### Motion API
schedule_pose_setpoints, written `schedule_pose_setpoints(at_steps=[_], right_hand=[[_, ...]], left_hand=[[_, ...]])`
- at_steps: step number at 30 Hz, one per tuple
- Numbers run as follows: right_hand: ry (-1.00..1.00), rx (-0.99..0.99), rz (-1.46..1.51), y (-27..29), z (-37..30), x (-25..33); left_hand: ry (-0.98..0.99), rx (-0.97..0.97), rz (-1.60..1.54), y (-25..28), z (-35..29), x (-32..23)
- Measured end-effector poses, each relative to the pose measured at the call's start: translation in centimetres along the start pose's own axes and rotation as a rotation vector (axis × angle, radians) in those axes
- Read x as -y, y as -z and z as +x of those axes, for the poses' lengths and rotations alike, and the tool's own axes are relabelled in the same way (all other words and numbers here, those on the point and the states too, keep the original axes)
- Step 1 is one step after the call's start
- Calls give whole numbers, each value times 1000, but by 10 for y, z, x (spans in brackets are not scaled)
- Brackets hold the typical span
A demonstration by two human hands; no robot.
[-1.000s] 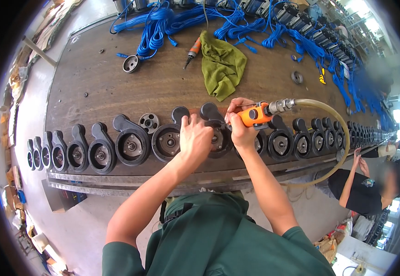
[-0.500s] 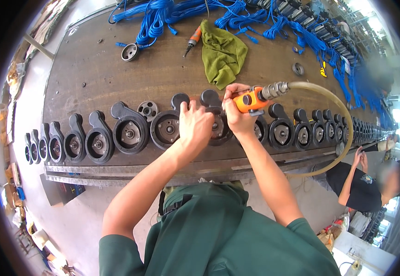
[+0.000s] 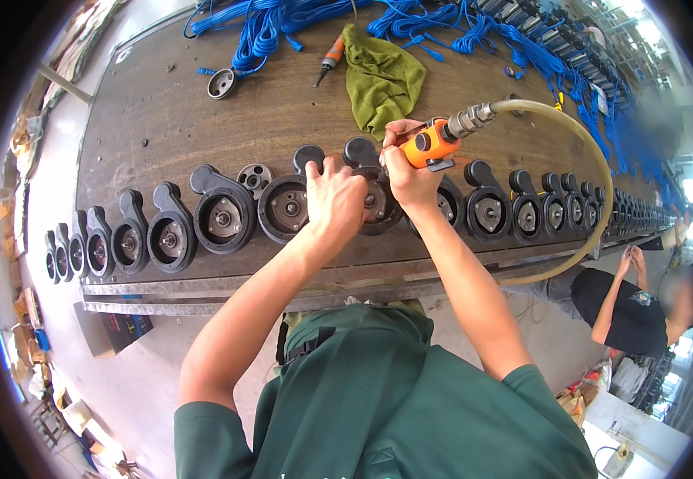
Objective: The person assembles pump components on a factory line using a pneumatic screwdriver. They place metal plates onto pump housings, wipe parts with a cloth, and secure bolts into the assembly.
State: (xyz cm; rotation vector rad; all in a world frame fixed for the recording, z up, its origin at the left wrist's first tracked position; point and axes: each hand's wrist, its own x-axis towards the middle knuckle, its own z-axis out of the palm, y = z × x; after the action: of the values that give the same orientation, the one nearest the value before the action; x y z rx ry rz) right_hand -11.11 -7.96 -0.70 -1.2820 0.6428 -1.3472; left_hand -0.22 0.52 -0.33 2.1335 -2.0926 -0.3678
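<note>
In the middle of a long row on the table, my left hand [image 3: 335, 198] lies over a round black housing [image 3: 375, 206], its bent fingers gripping the housing's upper part. My right hand [image 3: 412, 177] is wrapped round an orange air tool [image 3: 432, 145], just right of the left hand and above the same housing. The tool's working end is hidden by my fingers. A metal coupling [image 3: 471, 120] joins it to a pale hose [image 3: 594, 152] that loops down to the right. Left of my hand stands another black housing [image 3: 284, 209] with a metal disc inside.
More black housings [image 3: 224, 220] line the near table edge both ways. A green cloth [image 3: 383, 78], an orange-and-black tool [image 3: 329, 61] and a loose metal ring [image 3: 221, 84] lie farther back. Blue cable bundles [image 3: 260, 40] cover the far side. A person [image 3: 633, 307] works at the right.
The air tool and my right hand have shifted slightly away from me, with the tool more tilted. My left hand stays on the housing. The whole view has shifted a little.
</note>
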Motion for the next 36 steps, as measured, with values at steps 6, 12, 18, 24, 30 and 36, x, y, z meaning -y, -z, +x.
schedule_pose_setpoints(at_steps=[6,12,18,24,30,36], right_hand=[[-13,39,-24,-2,0,1],[19,67,-42,-6,-1,0],[21,76,-69,-5,-4,0],[3,49,16,-1,-16,16],[-94,11,32,14,-42,34],[-100,1,14,17,-44,29]], left_hand=[[-19,-24,22,-4,1,1],[-31,-54,17,-7,1,2],[-41,-100,8,-10,-1,3],[-37,-158,-29,-8,-5,2],[-42,-150,-60,-7,-5,3],[-97,-150,-90,-16,2,7]])
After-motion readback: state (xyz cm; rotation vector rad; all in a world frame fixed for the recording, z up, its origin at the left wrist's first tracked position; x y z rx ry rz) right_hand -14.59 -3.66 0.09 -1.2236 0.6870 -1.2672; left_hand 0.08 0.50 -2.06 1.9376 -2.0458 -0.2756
